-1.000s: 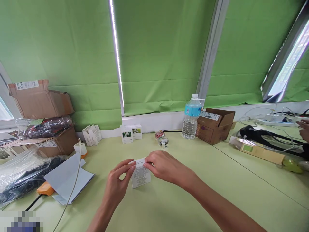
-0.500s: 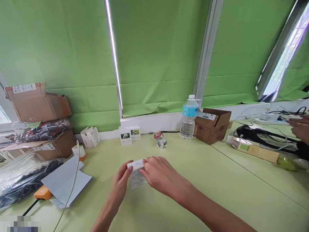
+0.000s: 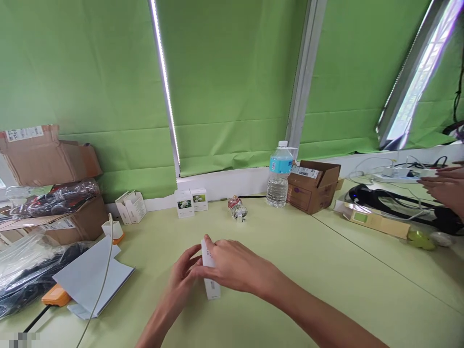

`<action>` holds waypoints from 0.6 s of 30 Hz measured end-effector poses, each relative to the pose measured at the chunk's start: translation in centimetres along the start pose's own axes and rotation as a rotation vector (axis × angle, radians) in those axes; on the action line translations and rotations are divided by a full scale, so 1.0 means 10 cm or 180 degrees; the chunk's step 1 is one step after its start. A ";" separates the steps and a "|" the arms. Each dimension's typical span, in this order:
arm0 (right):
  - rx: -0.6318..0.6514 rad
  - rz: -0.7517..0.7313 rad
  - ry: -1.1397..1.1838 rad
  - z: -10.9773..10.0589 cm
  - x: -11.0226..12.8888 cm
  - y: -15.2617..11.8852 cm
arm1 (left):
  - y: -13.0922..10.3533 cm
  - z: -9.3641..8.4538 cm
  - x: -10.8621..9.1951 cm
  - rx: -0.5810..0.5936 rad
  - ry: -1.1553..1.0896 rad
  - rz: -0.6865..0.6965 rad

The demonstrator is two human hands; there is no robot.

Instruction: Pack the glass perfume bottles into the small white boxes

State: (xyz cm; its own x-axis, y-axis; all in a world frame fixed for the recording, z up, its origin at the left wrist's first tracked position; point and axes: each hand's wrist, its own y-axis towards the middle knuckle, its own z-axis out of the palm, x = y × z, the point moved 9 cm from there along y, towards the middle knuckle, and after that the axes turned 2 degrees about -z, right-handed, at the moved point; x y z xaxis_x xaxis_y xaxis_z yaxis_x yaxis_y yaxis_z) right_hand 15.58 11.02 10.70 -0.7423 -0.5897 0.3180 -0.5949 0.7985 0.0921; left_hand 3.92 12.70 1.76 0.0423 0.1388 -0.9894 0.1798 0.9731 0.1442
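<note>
A small white carton (image 3: 210,288) with fine print stands on end, its narrow side facing me, low over the table or on it. My right hand (image 3: 235,266) is closed around its upper part, the thumb across the near side and the index finger at the top edge. On the other side, my left hand (image 3: 184,268) has its bent fingers against the carton's left edge. The left fingertips are partly hidden behind the carton and the right thumb, and that hand is slightly blurred.
Two white cartons with flower pictures (image 3: 185,205) stand at the wall. Beyond my hands lies a red and silver ornament (image 3: 237,209). Right of it are a water bottle (image 3: 279,179) and a brown box (image 3: 308,193). Papers (image 3: 92,275) lie left. Another person's hand (image 3: 444,186) shows far right.
The carton has turned from its broad printed face to its narrow side. My right hand has shifted its hold, bringing the thumb across. The view has swung slightly right.
</note>
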 end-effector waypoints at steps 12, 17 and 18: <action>0.0252 -0.0121 0.0115 0.08 -0.27 0.11 | -0.04 0.15 0.02 0.0135 0.0650 -0.0049; 0.0164 0.0186 0.0195 0.07 -0.46 0.19 | -0.02 0.02 -0.01 -0.0288 0.0950 -0.0100; 0.0162 0.0212 0.0248 0.08 -0.48 0.20 | -0.02 0.00 -0.02 -0.0361 0.1005 -0.0103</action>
State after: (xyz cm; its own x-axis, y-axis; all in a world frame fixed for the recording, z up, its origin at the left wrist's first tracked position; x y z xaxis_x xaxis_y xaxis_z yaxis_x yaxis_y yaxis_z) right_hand 17.72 15.34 8.56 -0.7557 -0.5227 0.3946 -0.5614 0.8273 0.0208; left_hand 3.85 12.49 1.88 -0.2714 0.1403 -0.9522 0.0649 0.9897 0.1273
